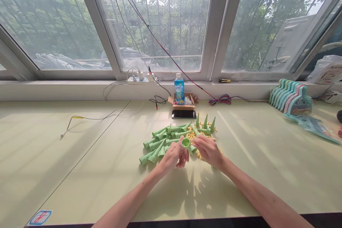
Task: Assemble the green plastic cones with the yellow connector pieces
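My left hand (pixel 174 156) is closed round a light-green plastic cone (pixel 186 144), whose round open end faces up toward me. Right beside that cone, my right hand (pixel 209 150) has its thumb and fingers pinched together; what they hold, if anything, is hidden. Beyond my left hand lies a pile of similar green cones (pixel 157 145), several of them overlapping. Small yellow plastic pieces (pixel 191 135) are scattered behind and under my right hand. At the back of the pile, three green cones (pixel 205 122) stand upright with their tips up.
Behind the pile lie a dark phone (pixel 184 114) and a small cardboard box (pixel 184 107) with a blue-liquid bottle (pixel 179 89). A coiled cable (pixel 221 99) and a row of pastel plastic pieces (pixel 291 96) are further right. A thin wire (pixel 91 118) crosses the table at left.
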Available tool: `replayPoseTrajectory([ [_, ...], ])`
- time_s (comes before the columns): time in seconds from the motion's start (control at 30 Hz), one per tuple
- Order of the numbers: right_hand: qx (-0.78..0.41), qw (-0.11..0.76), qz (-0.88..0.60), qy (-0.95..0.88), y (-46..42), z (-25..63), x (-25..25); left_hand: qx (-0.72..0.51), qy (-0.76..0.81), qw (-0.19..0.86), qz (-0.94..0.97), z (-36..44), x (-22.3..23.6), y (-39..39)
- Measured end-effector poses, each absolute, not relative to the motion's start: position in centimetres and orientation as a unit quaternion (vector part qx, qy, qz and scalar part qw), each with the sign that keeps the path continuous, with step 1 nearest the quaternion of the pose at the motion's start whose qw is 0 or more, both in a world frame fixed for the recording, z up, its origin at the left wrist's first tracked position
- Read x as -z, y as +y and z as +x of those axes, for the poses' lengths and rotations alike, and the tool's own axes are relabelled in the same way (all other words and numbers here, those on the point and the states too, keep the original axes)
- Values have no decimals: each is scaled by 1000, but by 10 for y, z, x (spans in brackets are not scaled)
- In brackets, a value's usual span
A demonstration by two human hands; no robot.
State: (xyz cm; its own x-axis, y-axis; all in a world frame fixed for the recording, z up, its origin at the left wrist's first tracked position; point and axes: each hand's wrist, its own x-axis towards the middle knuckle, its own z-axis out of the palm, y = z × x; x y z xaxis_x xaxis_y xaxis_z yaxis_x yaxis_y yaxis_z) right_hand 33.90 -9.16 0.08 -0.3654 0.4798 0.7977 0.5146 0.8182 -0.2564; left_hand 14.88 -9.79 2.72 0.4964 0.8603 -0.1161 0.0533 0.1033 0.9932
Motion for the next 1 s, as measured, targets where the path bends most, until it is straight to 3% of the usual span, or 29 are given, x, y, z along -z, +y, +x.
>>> replayPoseTrajectory([
  [1.0, 19, 510, -267, -817, -91, 338, -1, -330, 339, 626, 619, 145, -28, -98],
])
